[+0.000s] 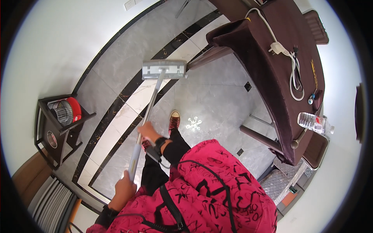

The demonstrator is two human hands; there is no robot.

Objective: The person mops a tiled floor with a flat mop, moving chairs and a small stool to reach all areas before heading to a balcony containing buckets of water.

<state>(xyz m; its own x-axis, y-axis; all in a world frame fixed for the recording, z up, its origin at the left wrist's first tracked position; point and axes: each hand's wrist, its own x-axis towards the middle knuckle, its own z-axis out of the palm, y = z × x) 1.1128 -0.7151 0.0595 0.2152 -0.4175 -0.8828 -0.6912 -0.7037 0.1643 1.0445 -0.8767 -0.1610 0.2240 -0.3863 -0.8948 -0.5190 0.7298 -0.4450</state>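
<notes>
Both hands hold a flat floor mop. My left hand is wrapped around the grey grip at the upper end of the mop handle. Farther down the pole, my right hand is closed around its metal section. The rectangular mop head lies flat on the floor across a black-and-white border strip, close to the foot of a table leg. A dark band with a small device sits on my right wrist. My red shoe stands on the grey tile floor, right of the pole.
A table with a brown velvet cloth stands right, bearing a white power strip, a screwdriver and a plastic bottle. At left, a dark stand holds a red heater-like appliance. Stacked folding chairs are lower left.
</notes>
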